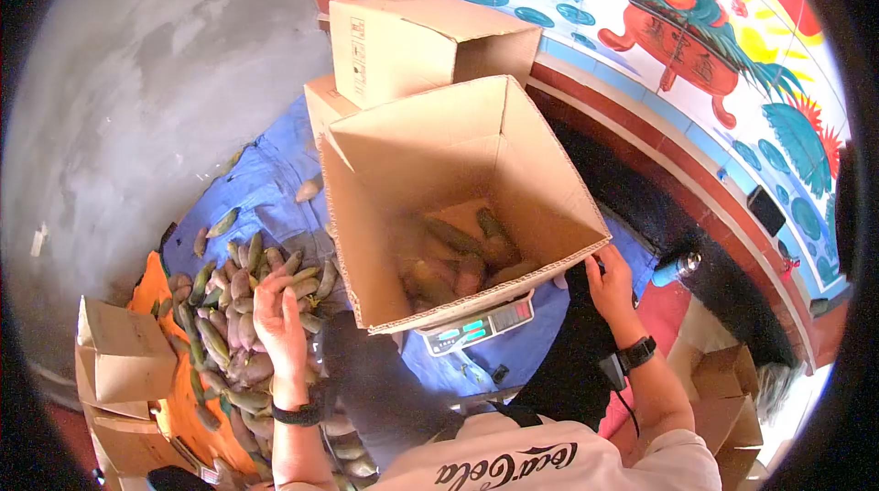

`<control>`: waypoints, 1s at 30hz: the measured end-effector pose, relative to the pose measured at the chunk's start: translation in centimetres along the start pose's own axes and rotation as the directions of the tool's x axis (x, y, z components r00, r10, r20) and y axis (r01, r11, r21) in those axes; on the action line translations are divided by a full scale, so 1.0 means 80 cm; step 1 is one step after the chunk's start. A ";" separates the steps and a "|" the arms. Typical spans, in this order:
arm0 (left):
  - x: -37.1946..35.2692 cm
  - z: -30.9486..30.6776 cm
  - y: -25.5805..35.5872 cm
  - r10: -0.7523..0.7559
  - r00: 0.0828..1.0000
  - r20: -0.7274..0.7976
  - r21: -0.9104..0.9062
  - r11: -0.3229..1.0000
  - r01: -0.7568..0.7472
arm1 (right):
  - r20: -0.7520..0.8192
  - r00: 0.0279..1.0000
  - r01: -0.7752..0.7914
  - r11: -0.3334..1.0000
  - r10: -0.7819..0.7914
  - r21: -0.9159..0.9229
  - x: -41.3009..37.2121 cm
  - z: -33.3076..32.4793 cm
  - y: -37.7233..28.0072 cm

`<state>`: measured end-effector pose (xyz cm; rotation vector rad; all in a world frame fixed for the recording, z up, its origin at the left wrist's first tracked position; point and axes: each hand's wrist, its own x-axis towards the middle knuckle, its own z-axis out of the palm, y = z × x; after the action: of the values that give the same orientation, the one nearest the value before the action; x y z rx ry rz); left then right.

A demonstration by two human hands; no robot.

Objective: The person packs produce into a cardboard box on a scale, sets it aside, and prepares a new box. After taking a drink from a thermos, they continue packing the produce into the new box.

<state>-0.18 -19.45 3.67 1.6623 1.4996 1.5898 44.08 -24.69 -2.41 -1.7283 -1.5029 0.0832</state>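
Note:
An open cardboard box (394, 161) stands on a digital scale (481, 324) in front of me, with several long green and brownish vegetables (472, 273) at its bottom. At the box's near right corner, my right hand (613, 288) grips the edge, with some of its fingers hidden. To the left of the box, my left hand (280, 319) is raised with its fingers apart and holds nothing I can see. Below and behind it lies a large pile of similar elongated vegetables (215, 340), green to purplish brown.
Another cardboard box (394, 51) lies on its side behind. Blue sheeting (275, 170) and orange sheeting (151, 294) cover the floor. Cartons (128, 363) stand at left, others (728, 390) at right. A bottle (676, 269) and a phone (765, 211) are near the painted wall.

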 end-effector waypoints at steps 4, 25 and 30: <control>-0.028 -0.048 -0.101 -0.235 0.972 -0.029 0.273 0.933 0.234 | 0.072 0.997 0.011 0.999 -0.008 -0.048 0.001 -0.001 -0.001; -0.359 -0.122 -0.486 -0.835 0.485 0.262 0.962 0.263 -0.068 | 0.098 0.993 0.078 0.986 -0.064 -0.147 -0.006 0.018 0.060; -0.329 -0.110 -0.383 -0.866 0.486 -0.120 0.800 0.205 0.563 | 0.158 0.982 0.134 0.970 -0.103 -0.201 -0.002 0.012 0.078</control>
<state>-14.90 -34.63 -31.86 1.0236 2.3906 0.0122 48.45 -24.01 -6.86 -1.8258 -1.7745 -0.0121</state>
